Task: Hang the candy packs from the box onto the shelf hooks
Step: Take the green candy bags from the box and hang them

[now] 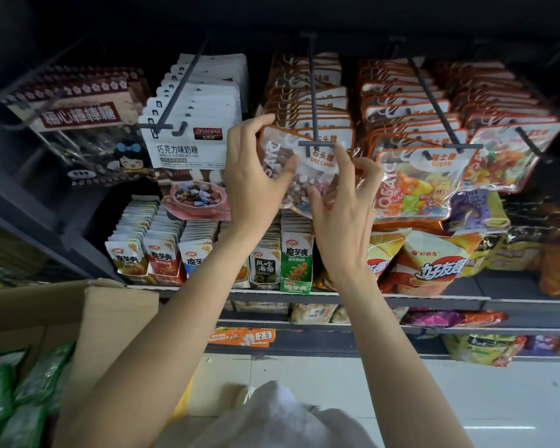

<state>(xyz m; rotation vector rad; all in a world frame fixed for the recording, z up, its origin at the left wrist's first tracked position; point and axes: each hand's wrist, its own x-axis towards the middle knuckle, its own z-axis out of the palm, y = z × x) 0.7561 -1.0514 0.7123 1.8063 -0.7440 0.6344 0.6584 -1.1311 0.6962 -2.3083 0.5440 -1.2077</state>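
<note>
1. Orange-trimmed stone candy packs (307, 101) already fill the hook (313, 92) behind your hands, and the front pack (307, 163) sits at its tip between them, so hanging looks well along. The cardboard box (78, 318) below your left forearm holds green packs (10, 383), likely still to hang.
2. Your left hand (253, 176) pinches the front pack's left edge, thumb against it and fingers curled round. Your right hand (346, 195) grips its right side, forefinger raised to the hook's crossbar.

"STONE CANDY" on the held pack (317, 163), "SUGAR" on its neighbour (440, 163), "2.5" on a price tag (263, 335).
</note>
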